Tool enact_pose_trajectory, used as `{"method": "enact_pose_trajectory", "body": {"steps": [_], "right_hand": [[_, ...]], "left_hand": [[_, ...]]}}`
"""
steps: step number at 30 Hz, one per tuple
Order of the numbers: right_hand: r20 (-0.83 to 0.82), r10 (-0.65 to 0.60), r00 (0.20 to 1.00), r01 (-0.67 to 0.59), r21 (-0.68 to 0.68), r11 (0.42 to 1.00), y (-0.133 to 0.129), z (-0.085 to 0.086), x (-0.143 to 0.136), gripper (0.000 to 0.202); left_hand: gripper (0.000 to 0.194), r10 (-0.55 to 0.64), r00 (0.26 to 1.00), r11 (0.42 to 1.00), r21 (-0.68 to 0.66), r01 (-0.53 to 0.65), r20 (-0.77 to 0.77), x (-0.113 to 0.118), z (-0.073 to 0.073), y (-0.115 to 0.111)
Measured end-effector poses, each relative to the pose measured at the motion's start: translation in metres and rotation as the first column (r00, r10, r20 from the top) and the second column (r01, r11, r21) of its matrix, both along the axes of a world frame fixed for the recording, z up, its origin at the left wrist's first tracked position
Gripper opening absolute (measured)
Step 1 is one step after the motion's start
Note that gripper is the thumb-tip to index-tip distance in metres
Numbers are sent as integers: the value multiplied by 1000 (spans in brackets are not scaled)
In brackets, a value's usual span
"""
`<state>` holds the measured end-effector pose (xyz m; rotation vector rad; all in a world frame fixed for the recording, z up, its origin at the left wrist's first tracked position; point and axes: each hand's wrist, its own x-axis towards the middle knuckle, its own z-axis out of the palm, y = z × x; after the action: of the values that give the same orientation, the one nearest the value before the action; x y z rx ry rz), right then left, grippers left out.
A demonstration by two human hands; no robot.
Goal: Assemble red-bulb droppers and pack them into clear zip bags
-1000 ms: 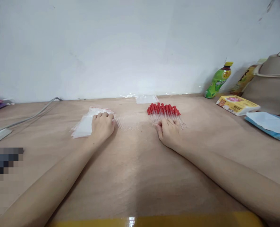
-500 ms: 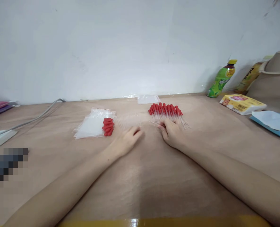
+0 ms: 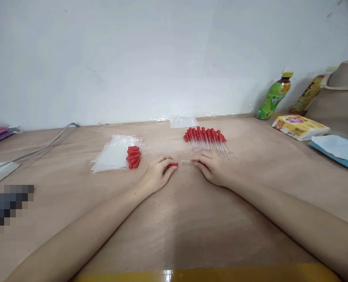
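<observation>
several white bags [image 3: 110,156] lie fanned to the left in my head view, a pile of red bulbs [image 3: 133,157] at their right edge. next, a row of loose clear tubes [image 3: 161,148], faint against the table [image 3: 138,239]. just nearer me, the left hand [image 3: 155,174] is pinched narrow on one red bulb [image 3: 173,165], its end poking rightward past the fingertips. change since half a second ago: that bulb has come into plain sight, and a single clear tube [image 3: 186,161] now juts leftward from the right hand [image 3: 213,168]; i take this as both hands loaded, parts nearly in line but apart. the right hand is closed narrow on the tube's other end. just beyond it, red-capped tubes [image 3: 204,137] lie fanned, caps away from me. farther right, well apart: a yellow tissue pack [image 3: 301,127].
</observation>
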<state>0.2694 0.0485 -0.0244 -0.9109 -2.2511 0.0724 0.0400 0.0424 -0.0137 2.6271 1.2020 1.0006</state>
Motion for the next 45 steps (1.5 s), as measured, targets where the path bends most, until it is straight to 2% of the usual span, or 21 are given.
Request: {"method": "enact_pose_trajectory", "body": {"steps": [5,11,19,22,26,31,39,45], "right_hand": [[19,6,1000,-6,12,1000,-3,0,-4,22],[39,6,999,-7,14,1000,-4,1,-4,22],[14,45,999,-44,-63,997,-1,3,-3,20],[50,40,998,-38,-38,999,0,4,-2,21],[157,-13,987,1,75,997,0,6,-2,23],[199,-68,978,34,166,985,-5,10,-7,25],[183,-60,981,40,110,993,-7,9,-15,27],[237,-44,970,32,54,998,-7,9,-19,29]], "left_hand": [[15,-17,1000,1000,0,17,20,3,0,0],[18,-13,998,997,-76,18,63,5,2,-3],[16,-81,984,984,-147,104,156,4,0,-3],[16,-109,985,977,-168,132,137,3,1,-4],[19,-123,991,970,-205,132,58,3,2,-5],[18,-109,993,975,-190,114,37,3,3,-3],[15,-154,987,977,-142,158,36,2,4,-1],[15,-201,980,973,-110,201,15,2,3,-1]]}}
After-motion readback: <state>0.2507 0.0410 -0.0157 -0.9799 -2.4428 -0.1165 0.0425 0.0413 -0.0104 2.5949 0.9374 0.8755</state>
